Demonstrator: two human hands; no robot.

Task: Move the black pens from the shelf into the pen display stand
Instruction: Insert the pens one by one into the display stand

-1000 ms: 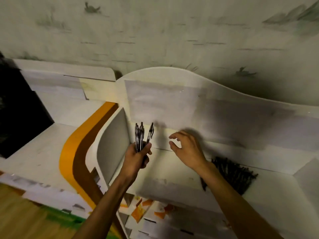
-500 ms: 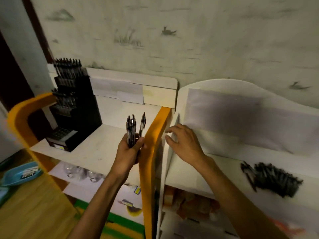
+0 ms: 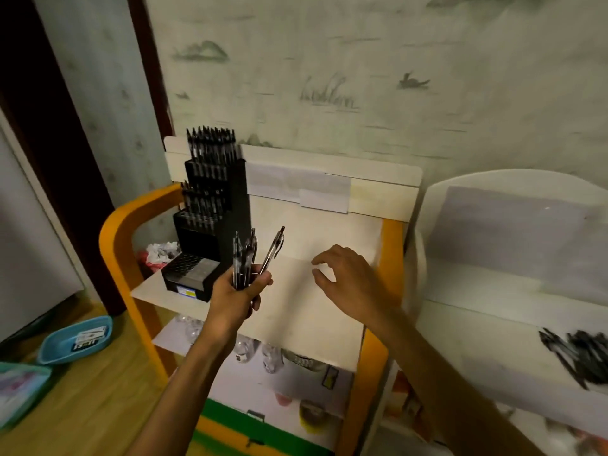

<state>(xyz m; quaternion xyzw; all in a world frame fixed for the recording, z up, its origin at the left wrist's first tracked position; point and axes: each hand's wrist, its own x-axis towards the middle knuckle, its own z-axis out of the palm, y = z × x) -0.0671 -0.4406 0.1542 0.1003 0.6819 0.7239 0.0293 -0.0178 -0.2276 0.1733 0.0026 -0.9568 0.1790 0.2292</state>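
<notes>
Now facing the pen display stand [image 3: 210, 209] squarely, after panning left from the white shelf [image 3: 493, 350]. Gripping a small bundle of black pens [image 3: 245, 258] upright in the left hand [image 3: 238, 291], fingers curled tight around the barrels, just beside the stand. Hovering the right hand [image 3: 345, 278] nearby, fingers spread and loosely bent, holding nothing. Leaving the remaining pile [image 3: 579, 350] on the shelf. Risking a slip: one pen splaying out, likely loosening during pulling.

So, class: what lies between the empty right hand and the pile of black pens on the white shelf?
In the head view, between the right hand and the pile of black pens stands the orange side panel of the left unit, then bare white shelf.
</notes>
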